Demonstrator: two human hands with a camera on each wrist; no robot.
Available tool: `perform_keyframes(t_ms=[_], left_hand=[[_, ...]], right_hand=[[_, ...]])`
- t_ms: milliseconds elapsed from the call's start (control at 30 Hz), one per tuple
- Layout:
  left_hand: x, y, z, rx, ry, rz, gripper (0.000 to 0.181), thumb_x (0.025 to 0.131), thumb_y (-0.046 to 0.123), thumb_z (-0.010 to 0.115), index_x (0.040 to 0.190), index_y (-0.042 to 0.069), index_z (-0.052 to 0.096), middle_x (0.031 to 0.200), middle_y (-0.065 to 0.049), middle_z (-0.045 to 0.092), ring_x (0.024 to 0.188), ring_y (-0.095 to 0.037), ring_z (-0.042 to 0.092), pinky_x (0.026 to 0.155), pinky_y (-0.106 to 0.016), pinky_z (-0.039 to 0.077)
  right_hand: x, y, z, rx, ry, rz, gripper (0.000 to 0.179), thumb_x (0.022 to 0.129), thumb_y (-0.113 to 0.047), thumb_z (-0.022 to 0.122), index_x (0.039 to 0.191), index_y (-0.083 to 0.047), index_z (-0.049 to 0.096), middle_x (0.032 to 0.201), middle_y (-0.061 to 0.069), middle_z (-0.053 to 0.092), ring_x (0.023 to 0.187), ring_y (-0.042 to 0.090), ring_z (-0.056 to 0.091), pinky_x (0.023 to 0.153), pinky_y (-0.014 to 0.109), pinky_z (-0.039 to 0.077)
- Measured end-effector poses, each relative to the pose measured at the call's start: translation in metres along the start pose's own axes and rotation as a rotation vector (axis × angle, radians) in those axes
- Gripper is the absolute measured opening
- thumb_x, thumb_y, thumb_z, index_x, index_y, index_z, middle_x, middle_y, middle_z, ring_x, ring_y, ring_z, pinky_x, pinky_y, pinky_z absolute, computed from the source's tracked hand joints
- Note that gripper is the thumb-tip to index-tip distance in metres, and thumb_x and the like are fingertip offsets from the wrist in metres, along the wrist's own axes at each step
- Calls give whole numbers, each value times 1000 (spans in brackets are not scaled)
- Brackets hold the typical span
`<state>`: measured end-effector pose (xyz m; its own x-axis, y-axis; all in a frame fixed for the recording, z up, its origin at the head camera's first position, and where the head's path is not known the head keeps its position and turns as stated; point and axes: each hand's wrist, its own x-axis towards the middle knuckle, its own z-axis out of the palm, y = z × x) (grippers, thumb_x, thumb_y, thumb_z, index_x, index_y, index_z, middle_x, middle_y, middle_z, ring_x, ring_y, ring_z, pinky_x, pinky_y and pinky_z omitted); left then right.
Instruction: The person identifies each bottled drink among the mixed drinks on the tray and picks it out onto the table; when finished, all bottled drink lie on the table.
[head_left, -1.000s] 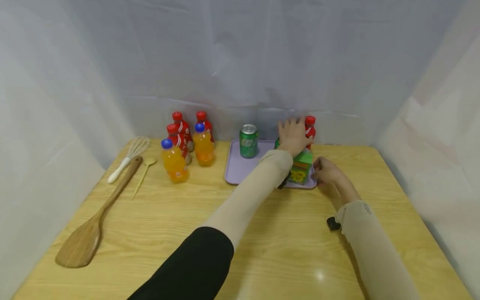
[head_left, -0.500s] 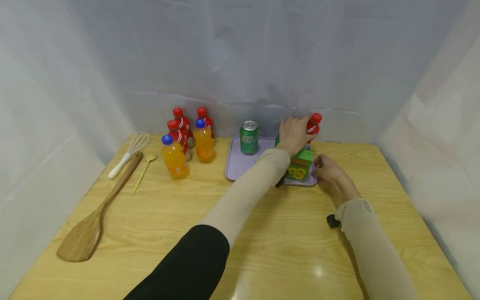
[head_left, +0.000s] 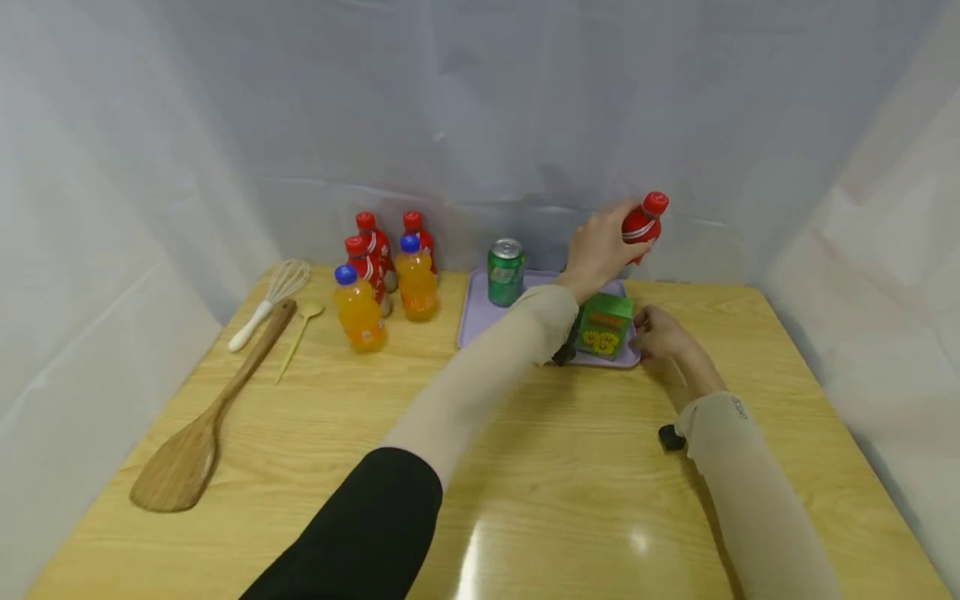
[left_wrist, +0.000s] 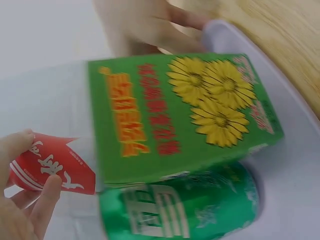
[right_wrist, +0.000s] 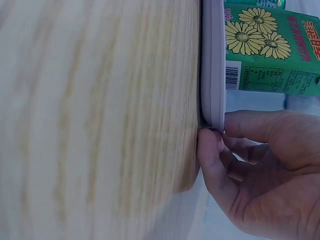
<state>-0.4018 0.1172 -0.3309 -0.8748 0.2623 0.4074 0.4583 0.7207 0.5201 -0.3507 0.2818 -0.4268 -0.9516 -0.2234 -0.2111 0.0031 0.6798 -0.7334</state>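
Note:
My left hand (head_left: 598, 248) grips a red-capped bottle (head_left: 642, 225), raised and tilted above the back right corner of a purple tray (head_left: 480, 321). In the left wrist view, thumb and fingers wrap its red label (left_wrist: 52, 165). My right hand (head_left: 666, 335) is at the tray's right edge; in the right wrist view its thumb and fingers pinch the rim (right_wrist: 215, 85). A green drink carton (head_left: 604, 327) with yellow flowers stands on the tray near that hand. Beside the carton is a green can (left_wrist: 180, 212), mostly hidden in the head view. Another green can (head_left: 506, 273) stands at the tray's back left.
Left of the tray stand orange drink bottles (head_left: 417, 286) with blue caps and several red-capped bottles (head_left: 364, 262). Farther left lie a whisk (head_left: 270, 304), a yellow spoon (head_left: 298, 342) and a wooden spatula (head_left: 195, 442). White sheeting (head_left: 465, 108) encloses the table's back and sides.
My left hand has closed around the red-capped bottle at the tray's back right, then lifted it up and rightward, tilting it. The right hand has stayed at the tray's edge.

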Motion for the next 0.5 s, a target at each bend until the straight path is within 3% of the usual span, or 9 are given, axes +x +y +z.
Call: perform_keyframes(t_ms=[200, 400, 500], left_hand=[[-3, 1, -22, -205, 21, -1, 64, 95, 38, 79, 153, 26, 53, 146, 4, 64, 126, -11, 66, 103, -23, 56], [-4, -4, -40, -539, 2, -37, 63, 94, 28, 82, 151, 25, 55, 147, -1, 63, 116, -14, 70, 88, -21, 61], [-5, -8, -47, -642, -18, -31, 63, 93, 25, 82, 150, 24, 56, 146, -3, 62, 115, -15, 70, 83, -22, 62]], right_hand=[[3, 4, -2, -22, 3, 5, 40, 95, 4, 61, 127, 17, 42, 101, 17, 50, 78, 19, 58, 61, 27, 58], [5, 6, -9, -62, -8, 19, 40, 97, 1, 60, 129, 16, 42, 108, 22, 50, 87, 24, 59, 66, 28, 58], [7, 7, -12, -63, -9, 14, 40, 97, 1, 60, 128, 17, 42, 110, 24, 51, 85, 24, 60, 65, 28, 59]])
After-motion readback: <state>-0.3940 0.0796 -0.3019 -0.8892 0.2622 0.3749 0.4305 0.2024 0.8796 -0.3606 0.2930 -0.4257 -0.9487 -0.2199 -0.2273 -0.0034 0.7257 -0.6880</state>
